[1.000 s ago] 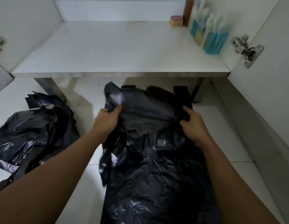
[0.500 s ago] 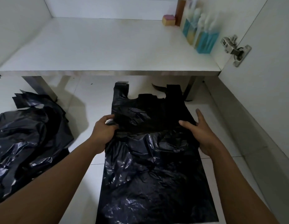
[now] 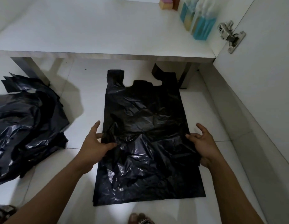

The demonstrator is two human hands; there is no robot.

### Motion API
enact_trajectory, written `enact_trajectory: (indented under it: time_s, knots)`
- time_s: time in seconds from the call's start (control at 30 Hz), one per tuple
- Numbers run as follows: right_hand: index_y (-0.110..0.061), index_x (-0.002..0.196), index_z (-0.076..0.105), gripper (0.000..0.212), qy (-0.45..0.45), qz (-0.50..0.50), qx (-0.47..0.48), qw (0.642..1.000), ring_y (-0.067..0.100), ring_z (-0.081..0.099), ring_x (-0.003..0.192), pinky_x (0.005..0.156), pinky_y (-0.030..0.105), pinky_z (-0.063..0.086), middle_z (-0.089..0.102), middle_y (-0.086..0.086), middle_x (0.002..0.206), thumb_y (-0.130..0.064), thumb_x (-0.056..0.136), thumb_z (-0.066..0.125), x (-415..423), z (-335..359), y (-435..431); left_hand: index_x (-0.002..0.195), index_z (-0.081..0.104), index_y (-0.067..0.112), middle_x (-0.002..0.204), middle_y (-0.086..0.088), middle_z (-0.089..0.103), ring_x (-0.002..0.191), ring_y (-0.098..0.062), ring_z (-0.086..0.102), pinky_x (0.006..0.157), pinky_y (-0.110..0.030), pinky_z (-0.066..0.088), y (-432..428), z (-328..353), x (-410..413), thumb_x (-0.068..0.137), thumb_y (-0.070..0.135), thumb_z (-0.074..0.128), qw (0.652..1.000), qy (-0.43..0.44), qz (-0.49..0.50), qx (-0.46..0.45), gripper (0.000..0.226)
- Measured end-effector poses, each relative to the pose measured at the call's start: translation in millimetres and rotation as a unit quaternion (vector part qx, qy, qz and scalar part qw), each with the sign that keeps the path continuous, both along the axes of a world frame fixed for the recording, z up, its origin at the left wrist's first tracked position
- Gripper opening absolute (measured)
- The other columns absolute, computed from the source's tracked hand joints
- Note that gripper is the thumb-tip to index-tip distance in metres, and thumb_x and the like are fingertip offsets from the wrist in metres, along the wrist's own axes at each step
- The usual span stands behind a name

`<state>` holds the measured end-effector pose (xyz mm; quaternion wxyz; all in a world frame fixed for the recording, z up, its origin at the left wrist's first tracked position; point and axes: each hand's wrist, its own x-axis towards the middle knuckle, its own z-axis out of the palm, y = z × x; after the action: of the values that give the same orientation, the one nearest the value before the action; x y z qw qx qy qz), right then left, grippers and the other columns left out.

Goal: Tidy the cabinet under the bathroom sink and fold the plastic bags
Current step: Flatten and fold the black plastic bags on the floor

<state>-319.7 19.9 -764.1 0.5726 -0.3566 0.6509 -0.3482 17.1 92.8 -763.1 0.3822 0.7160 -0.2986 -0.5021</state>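
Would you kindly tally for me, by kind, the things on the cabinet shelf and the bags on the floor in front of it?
Black bag spread flat: 1
Heap of crumpled black bags: 1, bags within uncountable
Pink-and-yellow block: 1
Brown bottle, cut off at the top: 1
Row of bluish bottles: 1, too blurred to count singly
Total: 5

I get one wide-angle view from the head, facing forward and steeply down at the floor [image 3: 85,120] before the cabinet shelf [image 3: 92,29]. It sits near; the shelf fills the top.
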Motion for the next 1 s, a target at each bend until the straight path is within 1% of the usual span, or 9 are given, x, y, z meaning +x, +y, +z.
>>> enact_trajectory:
  time_s: [0.1, 0.27, 0.4, 0.47, 0.57, 0.67, 0.73, 0.87, 1.0]
  knots:
    - [-0.044, 0.15, 0.023, 0.092, -0.011, 0.042, 0.023, 0.999, 0.022, 0.063, 0.111, 0.099, 0.044, 0.05, 0.058, 0.003, 0.129, -0.031, 0.079, 0.079, -10, 5, 21, 0.154, 0.031, 0.03, 0.126, -0.007, 0.059, 0.099, -0.023, 0.067, 0.081, -0.039, 0.056, 8, -13, -1, 0.082, -0.006, 0.073, 0.999, -0.008, 0.045, -0.015, 0.091]
    - [-0.041, 0.149, 0.023, 0.094, 0.2, 0.175, -0.013, 0.964, 0.02, 0.059, 0.111, 0.098, 0.045, 0.051, 0.05, 0.003, 0.134, -0.014, 0.08, 0.08, -28, -10, 52, 0.145, 0.044, 0.026, 0.115, -0.003, 0.066, 0.1, -0.026, 0.069, 0.087, -0.048, 0.058, 11, -28, 5, 0.084, 0.002, 0.073, 0.993, -0.085, 0.081, -0.025, 0.071]
    - [-0.032, 0.154, 0.015, 0.103, 0.278, 0.23, -0.011, 0.933, 0.027, 0.048, 0.126, 0.104, 0.038, 0.044, 0.036, 0.01, 0.145, -0.021, 0.077, 0.082, -30, -16, 55, 0.141, 0.049, 0.02, 0.112, -0.006, 0.066, 0.087, -0.019, 0.067, 0.086, -0.037, 0.053, 16, -31, 5, 0.083, 0.001, 0.071, 0.978, -0.202, 0.012, -0.043, 0.065]
    - [-0.03, 0.155, 0.013, 0.106, 0.297, 0.239, -0.008, 0.924, 0.025, 0.045, 0.128, 0.102, 0.034, 0.043, 0.032, 0.008, 0.145, -0.027, 0.076, 0.083, -27, -15, 57, 0.143, 0.047, 0.016, 0.125, -0.013, 0.06, 0.098, -0.025, 0.062, 0.09, -0.032, 0.045, 20, -33, 4, 0.081, 0.002, 0.072, 0.964, -0.259, -0.029, -0.042, 0.068]
    - [-0.03, 0.153, 0.021, 0.093, 0.416, 0.22, -0.052, 0.881, 0.024, 0.047, 0.124, 0.092, 0.037, 0.047, 0.037, 0.006, 0.141, -0.038, 0.08, 0.078, -24, -11, 59, 0.143, 0.047, 0.017, 0.137, -0.012, 0.051, 0.123, -0.033, 0.043, 0.1, -0.046, 0.04, 28, -25, -8, 0.08, 0.021, 0.076, 0.909, -0.399, -0.097, -0.073, 0.07]
    - [-0.029, 0.138, 0.044, 0.057, 0.442, 0.17, -0.171, 0.864, 0.021, 0.048, 0.115, 0.087, 0.04, 0.048, 0.05, 0.002, 0.124, -0.039, 0.087, 0.068, 3, -13, 64, 0.135, 0.056, 0.019, 0.133, -0.006, 0.054, 0.124, -0.03, 0.046, 0.102, -0.048, 0.042, 39, -26, -26, 0.082, 0.046, 0.067, 0.843, -0.476, -0.192, -0.162, 0.06]
    - [-0.027, 0.128, 0.054, 0.043, 0.463, 0.196, -0.226, 0.835, 0.022, 0.048, 0.114, 0.087, 0.041, 0.047, 0.052, 0.0, 0.122, -0.042, 0.089, 0.064, 32, -22, 70, 0.131, 0.059, 0.021, 0.133, -0.003, 0.054, 0.126, -0.029, 0.048, 0.105, -0.047, 0.042, 47, -35, -36, 0.083, 0.059, 0.056, 0.816, -0.49, -0.257, -0.171, 0.061]
    - [-0.032, 0.133, 0.051, 0.055, 0.495, 0.286, -0.209, 0.794, 0.021, 0.03, 0.137, 0.111, 0.058, 0.026, 0.04, -0.004, 0.143, -0.062, 0.087, 0.051, 59, -54, 82, 0.13, 0.059, 0.025, 0.136, -0.002, 0.052, 0.128, -0.031, 0.046, 0.108, -0.052, 0.04, 61, -53, -46, 0.073, 0.082, 0.052, 0.796, -0.5, -0.319, -0.12, 0.081]
    - [-0.036, 0.139, 0.045, 0.066, 0.494, 0.29, -0.225, 0.788, 0.02, 0.023, 0.143, 0.115, 0.056, 0.015, 0.034, -0.004, 0.151, -0.073, 0.085, 0.039, 53, -69, 90, 0.136, 0.056, 0.025, 0.141, -0.003, 0.05, 0.131, -0.031, 0.044, 0.11, -0.052, 0.038, 67, -59, -43, 0.062, 0.098, 0.043, 0.796, -0.489, -0.34, -0.103, 0.104]
